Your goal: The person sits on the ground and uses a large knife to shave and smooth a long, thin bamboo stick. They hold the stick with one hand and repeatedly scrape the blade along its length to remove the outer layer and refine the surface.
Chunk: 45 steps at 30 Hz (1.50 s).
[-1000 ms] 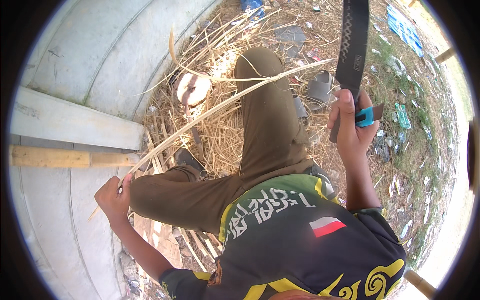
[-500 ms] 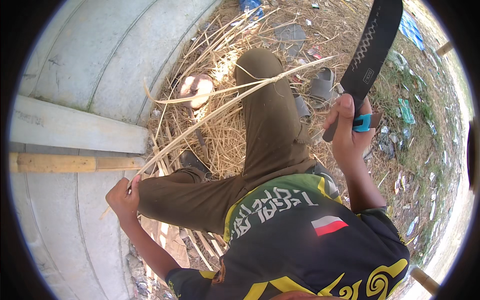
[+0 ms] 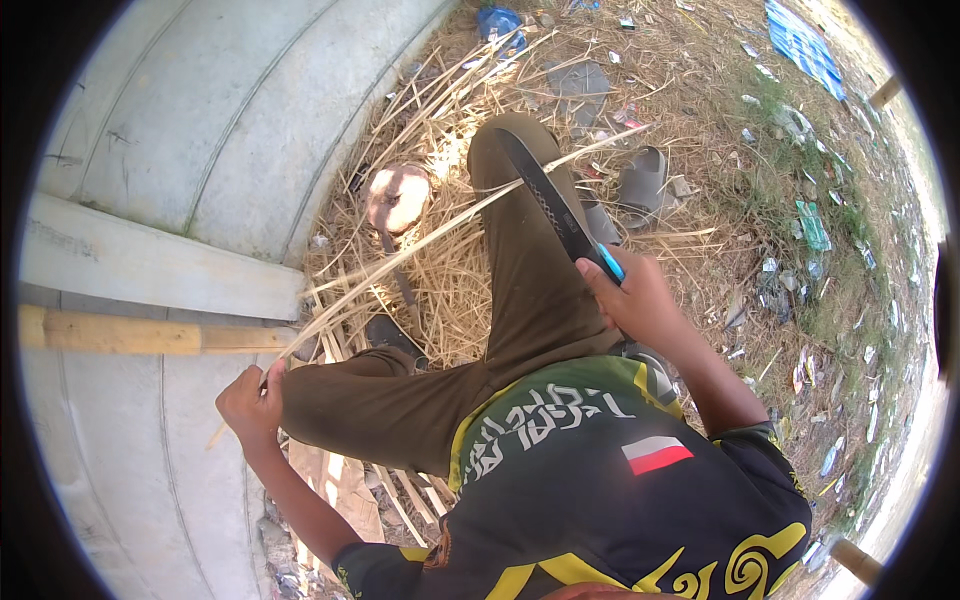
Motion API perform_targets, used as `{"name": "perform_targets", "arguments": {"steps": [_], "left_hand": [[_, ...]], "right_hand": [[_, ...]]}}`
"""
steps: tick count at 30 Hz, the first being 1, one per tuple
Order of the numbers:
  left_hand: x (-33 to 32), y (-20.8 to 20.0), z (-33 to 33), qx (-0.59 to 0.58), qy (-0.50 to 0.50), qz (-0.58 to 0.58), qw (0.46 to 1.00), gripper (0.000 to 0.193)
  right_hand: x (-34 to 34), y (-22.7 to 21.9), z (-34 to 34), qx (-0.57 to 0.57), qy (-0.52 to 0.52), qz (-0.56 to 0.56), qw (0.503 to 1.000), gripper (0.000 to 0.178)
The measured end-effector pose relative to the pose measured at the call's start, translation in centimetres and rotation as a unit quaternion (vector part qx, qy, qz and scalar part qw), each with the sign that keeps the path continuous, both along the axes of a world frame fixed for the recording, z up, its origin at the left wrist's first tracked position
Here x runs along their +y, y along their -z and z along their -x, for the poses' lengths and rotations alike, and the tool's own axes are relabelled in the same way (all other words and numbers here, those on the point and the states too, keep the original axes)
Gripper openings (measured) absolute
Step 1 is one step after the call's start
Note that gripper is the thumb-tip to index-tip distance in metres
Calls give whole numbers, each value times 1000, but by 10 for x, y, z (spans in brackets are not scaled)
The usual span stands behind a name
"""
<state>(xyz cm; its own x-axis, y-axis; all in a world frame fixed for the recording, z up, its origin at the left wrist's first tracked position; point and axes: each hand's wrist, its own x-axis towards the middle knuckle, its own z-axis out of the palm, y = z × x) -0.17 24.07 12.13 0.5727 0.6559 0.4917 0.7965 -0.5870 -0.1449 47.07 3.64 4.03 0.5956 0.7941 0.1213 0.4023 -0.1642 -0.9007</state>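
My left hand (image 3: 250, 402) is closed around the lower end of a long, thin bamboo strip (image 3: 440, 235), beside my bent left knee. The strip slants up and to the right across my other knee (image 3: 490, 150), its far end past the leg. My right hand (image 3: 640, 300) grips the handle of a black-bladed machete (image 3: 550, 205) with a turquoise part (image 3: 611, 262) at the grip. Over the trousered thigh, the blade points up and left and crosses the strip near the knee. Whether its edge touches the strip, I cannot tell.
Cut bamboo strips and shavings (image 3: 450, 290) litter the ground around my legs. A round wooden block (image 3: 397, 198) and a grey sandal (image 3: 642, 182) lie beyond. A pale plank wall (image 3: 150, 240) and a bamboo pole (image 3: 150, 331) stand at left; scattered litter covers the grass at right.
My right hand has moved left and swung the machete from upright at the right down across the strip. The loose curled sliver left of the knee no longer shows there. My left hand stays nearly still.
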Motion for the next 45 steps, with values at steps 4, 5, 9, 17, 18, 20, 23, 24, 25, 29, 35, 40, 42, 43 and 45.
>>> {"name": "perform_targets", "arguments": {"steps": [4,5,9,17,18,20,23,24,25,29,35,40,42,43,45], "left_hand": [[-8,0,7,2,-13,4,1000,57],[-10,1,8,5,-14,2,1000,57],[-4,-4,3,23,-1,-23,999,58],[-10,-8,10,47,-1,-30,998,58],[-11,-7,10,47,-1,-25,999,57],[-7,-8,7,47,6,-28,998,56],[-8,-10,5,44,12,-30,998,55],[-8,-10,6,36,14,-22,999,55],[-8,-9,7,24,10,-21,999,55],[-3,-9,6,42,6,-17,999,55],[-1,-11,3,39,-4,-15,999,56],[-3,-10,6,38,-14,-3,999,57],[-6,-14,6,41,-29,0,999,58],[-8,-15,5,41,-36,3,999,58],[-10,-16,3,35,-41,8,999,58]], "right_hand": [[-9,-38,11,133,6,-25,991,26],[-10,-43,10,122,29,-93,988,26],[-2,-2,6,-3,71,-165,984,24],[-11,-49,15,16,35,-99,994,25],[-12,-50,17,17,66,-159,985,27],[-5,-12,9,-44,31,-146,988,22],[-1,1,1,-189,-62,114,973,21],[-7,1,1,-154,-43,89,983,21],[-6,-16,3,-123,-30,57,990,21],[-10,-44,16,35,93,-130,987,21],[-12,-12,11,-93,-58,42,993,18],[-15,-28,14,-128,-29,-102,986,21],[-17,-26,6,-254,-84,-71,961,24],[-18,-20,0,-302,-118,-67,944,25],[-24,-13,-7,-365,-176,-60,912,26]]}}
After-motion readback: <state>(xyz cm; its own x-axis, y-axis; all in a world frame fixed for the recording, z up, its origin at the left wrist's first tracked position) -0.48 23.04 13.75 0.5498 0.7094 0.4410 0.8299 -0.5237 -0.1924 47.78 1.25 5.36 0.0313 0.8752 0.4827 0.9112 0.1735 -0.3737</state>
